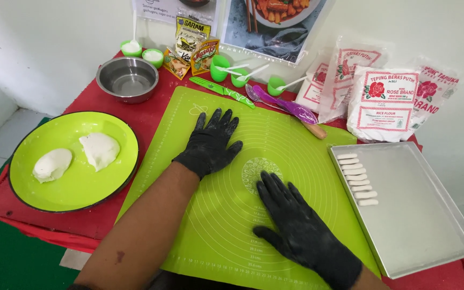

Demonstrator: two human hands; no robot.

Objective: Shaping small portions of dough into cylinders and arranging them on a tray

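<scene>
Both my hands wear black gloves and lie flat, fingers spread, on a lime-green silicone mat (307,156). My left hand (210,144) rests near the mat's upper middle. Nearer to me, my right hand (296,225) lies below a printed circle pattern. Neither hand holds anything. A round lime-green plate (76,188) on the left carries two white dough lumps (52,164) (100,150). On the right, a metal tray (420,215) holds several short white dough sticks (356,179) in a column along its left side.
A steel bowl (127,78), small green cups with white powder (153,56), seasoning sachets (191,48), a green knife (222,91), a purple spatula (285,106) and white flour bags (385,104) line the back of the red-covered table (151,113). White wall behind.
</scene>
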